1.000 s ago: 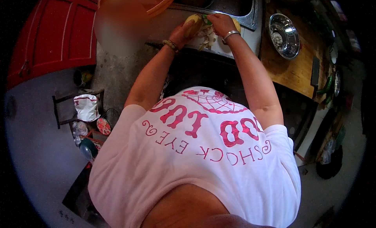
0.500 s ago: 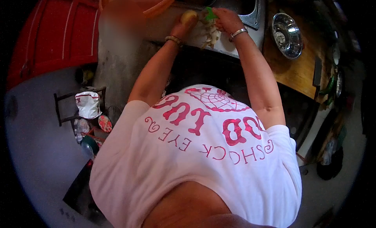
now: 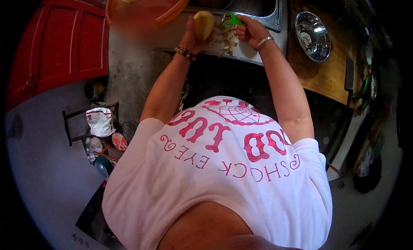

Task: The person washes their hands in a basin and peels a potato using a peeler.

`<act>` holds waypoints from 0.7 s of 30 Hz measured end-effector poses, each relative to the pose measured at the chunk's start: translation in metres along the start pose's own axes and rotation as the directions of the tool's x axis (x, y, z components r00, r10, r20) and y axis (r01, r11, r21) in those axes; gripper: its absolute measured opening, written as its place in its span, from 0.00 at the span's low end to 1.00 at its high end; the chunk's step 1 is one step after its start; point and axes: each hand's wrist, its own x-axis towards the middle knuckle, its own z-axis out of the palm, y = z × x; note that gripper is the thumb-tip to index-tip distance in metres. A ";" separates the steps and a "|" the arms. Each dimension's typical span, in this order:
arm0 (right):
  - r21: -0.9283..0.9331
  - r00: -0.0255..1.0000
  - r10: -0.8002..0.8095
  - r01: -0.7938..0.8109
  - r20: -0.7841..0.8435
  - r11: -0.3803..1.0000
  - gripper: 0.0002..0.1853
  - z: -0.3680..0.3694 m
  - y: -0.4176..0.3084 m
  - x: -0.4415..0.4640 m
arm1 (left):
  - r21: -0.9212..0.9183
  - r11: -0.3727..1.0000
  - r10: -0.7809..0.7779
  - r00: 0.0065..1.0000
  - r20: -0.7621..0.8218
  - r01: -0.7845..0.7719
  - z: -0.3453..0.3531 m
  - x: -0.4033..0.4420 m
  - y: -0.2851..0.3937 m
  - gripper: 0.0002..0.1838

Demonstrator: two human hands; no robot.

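Held up in my left hand [image 3: 192,40] is a yellowish, partly peeled potato [image 3: 204,25]. My right hand [image 3: 254,31] is closed around the green handle of a peeler [image 3: 233,20], whose head points toward the potato, a small distance from it. A heap of pale peelings [image 3: 226,40] lies at the counter's edge between and below the two hands. My fingers partly hide the peeler's handle.
A metal sink [image 3: 271,18] lies just beyond my hands. An orange basin [image 3: 174,14] stands at the left. To the right, a shiny steel bowl [image 3: 312,36] and a dark knife [image 3: 349,73] rest on a wooden board [image 3: 323,80].
The potato has been raised and turned, so more of its surface shows. My right hand and the peeler have shifted slightly, and the view has moved a little.
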 end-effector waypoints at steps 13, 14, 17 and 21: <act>0.213 0.967 0.226 -0.247 0.116 0.945 0.12 -0.020 0.042 0.018 | -0.216 0.975 0.052 0.998 -0.031 -0.058 0.007 0.001 -0.010 0.34; 0.228 0.957 0.238 -0.271 0.163 0.935 0.12 -0.017 0.042 0.015 | -0.216 0.975 0.052 0.998 -0.033 -0.057 0.010 -0.001 -0.010 0.34; 0.191 0.969 0.235 -0.246 0.079 0.950 0.13 -0.009 0.039 0.008 | -0.199 0.975 0.086 0.992 -0.087 -0.102 0.016 -0.002 -0.010 0.34; 0.197 0.972 0.224 -0.233 0.067 0.952 0.14 -0.007 0.037 0.005 | -0.219 0.971 0.085 0.994 -0.063 -0.097 0.015 0.000 -0.011 0.34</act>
